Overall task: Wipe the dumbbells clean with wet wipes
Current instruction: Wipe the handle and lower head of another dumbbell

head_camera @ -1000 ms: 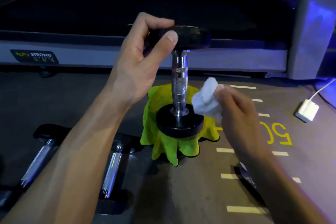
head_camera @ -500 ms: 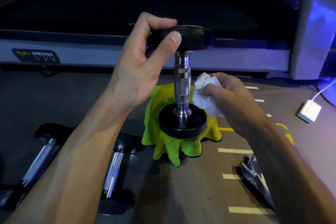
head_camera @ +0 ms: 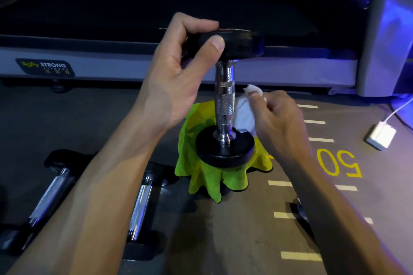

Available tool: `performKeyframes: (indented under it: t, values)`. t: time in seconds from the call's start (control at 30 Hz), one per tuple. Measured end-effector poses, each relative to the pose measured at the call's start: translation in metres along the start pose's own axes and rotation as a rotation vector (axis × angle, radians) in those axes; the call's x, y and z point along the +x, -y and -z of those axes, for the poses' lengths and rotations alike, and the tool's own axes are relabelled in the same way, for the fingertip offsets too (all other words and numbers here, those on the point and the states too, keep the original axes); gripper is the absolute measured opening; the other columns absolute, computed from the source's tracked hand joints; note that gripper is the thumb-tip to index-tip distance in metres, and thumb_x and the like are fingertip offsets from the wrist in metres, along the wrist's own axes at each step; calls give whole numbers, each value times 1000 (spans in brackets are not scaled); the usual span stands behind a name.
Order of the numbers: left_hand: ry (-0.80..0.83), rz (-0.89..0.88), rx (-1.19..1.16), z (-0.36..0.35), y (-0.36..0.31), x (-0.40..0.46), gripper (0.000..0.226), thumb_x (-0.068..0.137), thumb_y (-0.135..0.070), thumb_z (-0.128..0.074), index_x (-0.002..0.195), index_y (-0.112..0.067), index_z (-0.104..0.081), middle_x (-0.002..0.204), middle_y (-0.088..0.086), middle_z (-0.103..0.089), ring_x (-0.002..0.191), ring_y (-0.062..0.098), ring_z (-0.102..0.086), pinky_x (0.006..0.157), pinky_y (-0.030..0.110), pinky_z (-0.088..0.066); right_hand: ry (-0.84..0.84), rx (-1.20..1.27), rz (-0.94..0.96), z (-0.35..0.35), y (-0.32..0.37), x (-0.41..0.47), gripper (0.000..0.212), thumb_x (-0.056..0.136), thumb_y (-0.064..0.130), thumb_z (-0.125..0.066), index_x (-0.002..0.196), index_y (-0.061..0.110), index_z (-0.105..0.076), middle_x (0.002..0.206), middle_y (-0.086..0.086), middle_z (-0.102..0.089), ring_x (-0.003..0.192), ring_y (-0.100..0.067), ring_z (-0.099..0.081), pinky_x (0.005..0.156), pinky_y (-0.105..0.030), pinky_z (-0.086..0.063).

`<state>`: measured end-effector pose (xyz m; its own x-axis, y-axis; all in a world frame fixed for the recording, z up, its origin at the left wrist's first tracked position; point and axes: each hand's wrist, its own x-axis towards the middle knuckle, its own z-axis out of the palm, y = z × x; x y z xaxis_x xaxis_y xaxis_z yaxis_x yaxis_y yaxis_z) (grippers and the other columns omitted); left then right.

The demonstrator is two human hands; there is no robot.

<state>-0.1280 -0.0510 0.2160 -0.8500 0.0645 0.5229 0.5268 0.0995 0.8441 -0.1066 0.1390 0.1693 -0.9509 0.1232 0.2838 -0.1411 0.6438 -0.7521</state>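
So the dumbbell (head_camera: 224, 100) is standing on end in the middle of the frame, bottom plate sitting on a crumpled yellow-green cloth (head_camera: 201, 169) on the floor. The left hand (head_camera: 178, 78) has its grip clamped on the rim of the top plate, thumb in front and fingers curled over the top, keeping it upright.

What changed: a second ago the right hand (head_camera: 277, 123) was hanging off to the right with the wet wipe (head_camera: 244, 116) well clear of the metal. Half a second ago it had moved in closer. Now the wipe is pushed right up against the right side of the chrome handle, between the knurled bit and the lower collar, and it looks like it's touching. The right grip is pinched on the wipe, with a corner sticking up above the fingers.

My read: repositioning is over and the handle wipe is starting, so this dumbbell is only partly done. Can't tell from here which parts are already clean.

Two more dumbbells (head_camera: 140, 205) lie flat at the lower left, nobody touching them. A white charger brick (head_camera: 380, 137) sits at the right edge.
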Motion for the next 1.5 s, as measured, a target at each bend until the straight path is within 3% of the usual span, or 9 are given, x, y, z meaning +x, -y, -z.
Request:
performKeyframes:
  t: [0.23, 0.4, 0.53, 0.63, 0.7, 0.77, 0.93, 1.2, 1.5]
  values:
    - [-1, -4, 12, -1, 0, -1, 17, 103, -25, -60, 117, -17, -57, 117, 6, -62, 104, 8, -58, 96, 25, -48, -174, 43, -36, 2, 15, 18, 1, 92, 22, -65, 92, 22, -66, 75, 8, -66, 75, -14, -61, 64, -29, -43]
    - [-5, -1, 17, 0, -1, -2, 15, 102, -27, -60, 116, -21, -57, 119, 6, -63, 107, 11, -58, 101, 31, -49, 108, 269, -198, -4, 18, -13, 28, 96, 29, -61, 78, 9, -55, 60, 4, -57, 59, -12, -48, 57, -35, -41]
    - [-12, 6, 16, 0, -1, -2, 18, 102, -29, -60, 117, -20, -57, 118, 14, -64, 106, 12, -58, 100, 33, -49, 180, 406, -193, 8, 30, -44, 40, 90, 39, -53, 86, -1, -57, 82, -20, -60, 72, -24, -53, 68, -46, -44]
    - [-17, 18, 5, 0, -2, -2, 20, 100, -31, -60, 117, -20, -58, 117, 14, -64, 105, 11, -57, 100, 33, -49, 211, 518, -228, 13, 34, -58, 31, 86, 38, -52, 83, 11, -68, 77, -7, -67, 75, -7, -57, 75, -35, -47]
    - [-15, 20, 1, 0, -2, -2, 18, 100, -31, -60, 116, -22, -58, 116, 6, -63, 105, 10, -57, 99, 30, -48, 249, 581, -242, 17, 31, -57, 26, 87, 27, -52, 81, 17, -75, 79, -6, -72, 83, -14, -64, 91, -47, -52]
    - [-8, 20, -6, 0, -3, -2, 16, 100, -30, -61, 115, -23, -58, 116, 3, -62, 106, 9, -57, 100, 28, -48, 267, 446, -147, 20, 22, -49, 19, 90, 11, -53, 91, 2, -70, 88, -18, -72, 88, -33, -67, 94, -62, -53]
    - [0, -1, -9, -3, -3, -4, 15, 101, -25, -61, 115, -20, -57, 115, 4, -63, 105, 8, -58, 97, 25, -48, 290, 324, -79, 5, 8, -43, 18, 93, 2, -69, 102, 14, -58, 95, 5, -81, 96, -8, -77, 85, -40, -61]
    - [50, -45, 51, -4, -8, -5, 13, 104, -21, -62, 116, -22, -57, 119, 18, -66, 101, 5, -58, 92, 19, -46, 622, 406, -152, 8, -4, -14, 54, 91, 1, -75, 136, 18, -51, 115, -4, -79, 114, -21, -73, 110, -53, -50]
    - [-155, -24, 180, -18, -11, -3, 21, 96, -38, -73, 108, -21, -67, 100, -12, -69, 98, 9, -67, 95, 43, -56, 33, -215, -21, -19, 22, -64, 27, 95, 33, -65, 116, 21, -53, 100, -2, -76, 86, -32, -69, 66, -37, -47]
